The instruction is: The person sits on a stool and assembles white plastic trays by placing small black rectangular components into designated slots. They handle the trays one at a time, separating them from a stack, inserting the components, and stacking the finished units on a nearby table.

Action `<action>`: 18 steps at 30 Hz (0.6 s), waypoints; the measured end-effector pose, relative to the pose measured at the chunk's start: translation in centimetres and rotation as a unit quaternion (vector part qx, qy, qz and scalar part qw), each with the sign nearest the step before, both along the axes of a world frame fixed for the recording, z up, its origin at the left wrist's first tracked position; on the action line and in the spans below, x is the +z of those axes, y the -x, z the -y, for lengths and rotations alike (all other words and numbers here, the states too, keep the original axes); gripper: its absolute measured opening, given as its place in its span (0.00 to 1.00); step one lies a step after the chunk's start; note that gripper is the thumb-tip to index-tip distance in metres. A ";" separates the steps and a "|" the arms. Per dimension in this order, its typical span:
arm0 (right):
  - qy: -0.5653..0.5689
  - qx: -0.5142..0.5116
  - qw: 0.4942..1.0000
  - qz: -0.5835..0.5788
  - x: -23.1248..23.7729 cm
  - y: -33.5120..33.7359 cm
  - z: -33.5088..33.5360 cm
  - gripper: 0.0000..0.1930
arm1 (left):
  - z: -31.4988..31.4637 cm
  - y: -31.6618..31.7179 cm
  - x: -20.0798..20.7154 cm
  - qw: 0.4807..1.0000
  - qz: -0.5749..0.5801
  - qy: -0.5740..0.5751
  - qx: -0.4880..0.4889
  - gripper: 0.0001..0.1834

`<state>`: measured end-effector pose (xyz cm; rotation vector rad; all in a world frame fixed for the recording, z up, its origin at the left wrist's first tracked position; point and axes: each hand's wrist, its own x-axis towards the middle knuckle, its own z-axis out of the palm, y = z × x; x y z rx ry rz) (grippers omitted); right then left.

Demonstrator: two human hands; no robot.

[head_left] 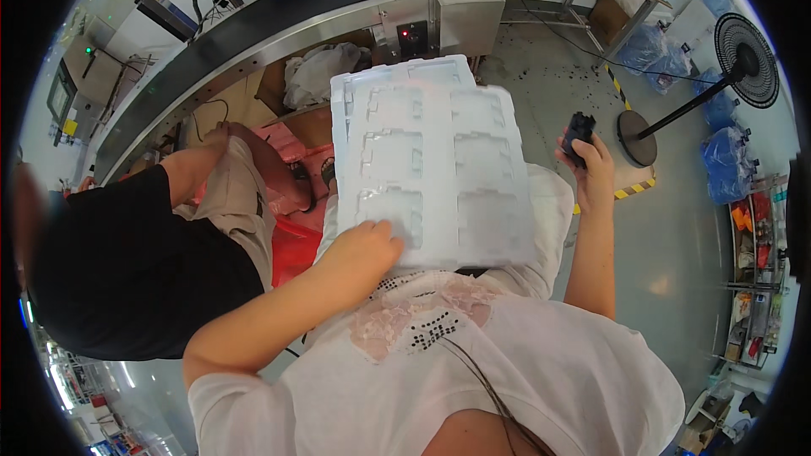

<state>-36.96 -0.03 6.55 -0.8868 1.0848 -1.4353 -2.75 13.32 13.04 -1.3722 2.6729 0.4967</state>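
Note:
A white moulded plastic tray [438, 148] with two columns of shallow pockets lies across my lap, and another tray edge shows behind its far end. My left hand [365, 251] rests over the near left pocket, its fingers curled in. Whatever those fingers hold, if anything, is hidden. Off to the right of the tray, my right hand [595, 167] is raised and closed round a small black plastic part [580, 137], which sticks up above the fingers.
A conveyor [296, 21] with a metal control box [469, 24] runs across the far side. Close on my left sits a person in a black shirt [144, 262]. A black standing fan [638, 137] and blue plastic bags [726, 156] are at right, near a loaded shelf [752, 287].

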 end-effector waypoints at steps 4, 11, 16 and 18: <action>-0.009 0.069 0.997 -0.016 2.6 -3.3 0.0 0.18 | 2.0 1.1 -7.2 0.999 -0.013 0.036 0.021 0.12; -0.224 0.287 0.927 0.083 3.4 -10.6 -1.0 0.21 | 5.2 2.1 -1.7 0.975 -0.200 0.050 0.086 0.32; -0.297 0.357 0.886 -0.013 3.5 -17.2 -1.8 0.29 | 8.3 2.6 -4.4 0.856 -0.488 -0.033 0.169 0.39; -0.315 0.360 0.877 -0.031 5.3 -18.8 -1.8 0.35 | 9.2 2.1 -6.8 0.740 -0.604 -0.117 0.271 0.32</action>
